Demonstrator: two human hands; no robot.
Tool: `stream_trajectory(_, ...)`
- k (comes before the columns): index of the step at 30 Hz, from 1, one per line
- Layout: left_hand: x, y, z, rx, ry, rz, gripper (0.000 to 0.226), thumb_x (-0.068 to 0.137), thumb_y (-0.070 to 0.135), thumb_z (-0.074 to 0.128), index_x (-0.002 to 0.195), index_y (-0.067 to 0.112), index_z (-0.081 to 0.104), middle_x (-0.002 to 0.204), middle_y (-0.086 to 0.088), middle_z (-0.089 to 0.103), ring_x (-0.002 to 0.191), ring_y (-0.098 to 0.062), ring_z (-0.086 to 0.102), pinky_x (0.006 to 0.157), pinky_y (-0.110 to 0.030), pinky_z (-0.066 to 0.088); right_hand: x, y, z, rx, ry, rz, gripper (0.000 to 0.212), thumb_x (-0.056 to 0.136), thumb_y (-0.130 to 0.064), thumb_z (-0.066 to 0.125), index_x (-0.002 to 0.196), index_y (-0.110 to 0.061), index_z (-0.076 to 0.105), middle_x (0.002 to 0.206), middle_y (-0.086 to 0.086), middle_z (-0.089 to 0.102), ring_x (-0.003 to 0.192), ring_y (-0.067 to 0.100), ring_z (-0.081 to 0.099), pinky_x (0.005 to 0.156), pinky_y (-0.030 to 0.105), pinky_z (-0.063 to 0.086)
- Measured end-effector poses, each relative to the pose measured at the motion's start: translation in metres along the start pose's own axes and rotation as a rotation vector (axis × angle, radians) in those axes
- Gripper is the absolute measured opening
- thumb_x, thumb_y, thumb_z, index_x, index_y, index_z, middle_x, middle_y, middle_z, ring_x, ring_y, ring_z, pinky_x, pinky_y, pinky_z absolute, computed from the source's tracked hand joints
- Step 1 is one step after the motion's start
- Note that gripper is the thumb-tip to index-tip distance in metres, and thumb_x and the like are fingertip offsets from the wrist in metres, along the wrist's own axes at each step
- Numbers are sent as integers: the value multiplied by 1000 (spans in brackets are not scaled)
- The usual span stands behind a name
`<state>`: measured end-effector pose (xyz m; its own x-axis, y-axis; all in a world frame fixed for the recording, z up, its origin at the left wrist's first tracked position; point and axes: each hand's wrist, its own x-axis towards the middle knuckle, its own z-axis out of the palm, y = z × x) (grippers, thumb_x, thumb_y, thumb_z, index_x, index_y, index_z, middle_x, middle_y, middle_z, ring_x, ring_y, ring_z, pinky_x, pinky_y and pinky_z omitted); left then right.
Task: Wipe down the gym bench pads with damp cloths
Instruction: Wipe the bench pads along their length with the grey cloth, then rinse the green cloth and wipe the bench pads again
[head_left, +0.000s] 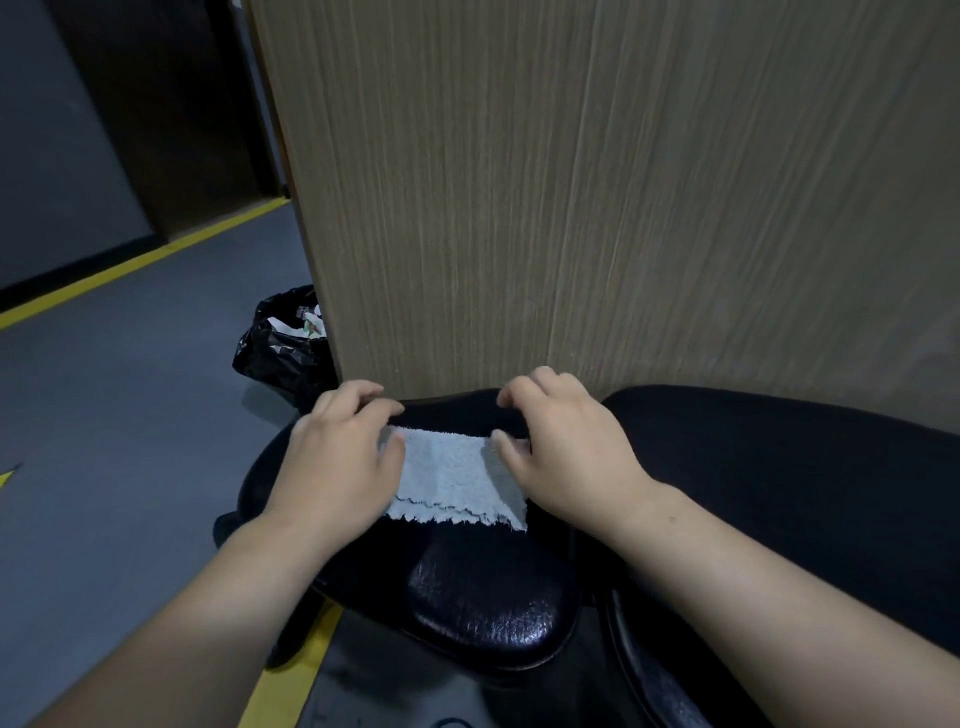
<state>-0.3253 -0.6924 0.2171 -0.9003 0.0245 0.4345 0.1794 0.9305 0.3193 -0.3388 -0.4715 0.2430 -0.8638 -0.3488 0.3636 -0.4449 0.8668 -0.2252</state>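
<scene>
Cloth (457, 478), fluffy and scallop-edged, lies pinched by left hand (337, 460) and right hand (569, 449) on glossy black pad (488, 608).

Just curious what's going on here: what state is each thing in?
cloth: folded, lying flat on bench pad
left hand: fingers curled, thumb on cloth's left edge
right hand: fingers curled, thumb on cloth's right edge
bench pad: under the cloth, glossy
bin bag: open, rubbish inside

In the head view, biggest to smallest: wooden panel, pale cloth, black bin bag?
Wooden panel, by far.
Pale cloth and black bin bag: alike, unranked; the bag is farther and partly hidden.
</scene>
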Motion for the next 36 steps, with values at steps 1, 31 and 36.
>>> stream_trajectory(1, -5, 8, -2, 22, -24, 17, 42, 95, 36, 52, 130, 14, 62, 136, -2, 52, 127, -24, 45, 105, -44, 36, -2, -3, -3, -17, -9, -35, 37, 94, -40, 55, 121, -16, 55, 116, 1, 54, 109, 22, 49, 81, 32, 47)
stream_trajectory(31, -102, 271, -31, -142, -175, 550, 76, 93, 67, 26, 152, 19, 32, 147, 0, 45, 138, -17, 38, 113, -49, 34, -279, 73, -214, -143, 114, 186, 70, 92, -64, 36, 147, -20, 40, 157, 0, 32, 149, 14, 19, 119, 37, 23)
stream_trajectory(36, -117, 312, -31, -136, -172, 624, 76, 93, 66, 26, 151, 18, 33, 146, 1, 45, 137, -16, 38, 113, -48, 35, -318, 83, -229, -151, 152, 228, 68, 92, -63, 38, 144, -20, 43, 157, -1, 32, 149, 13, 17, 119, 38, 24)
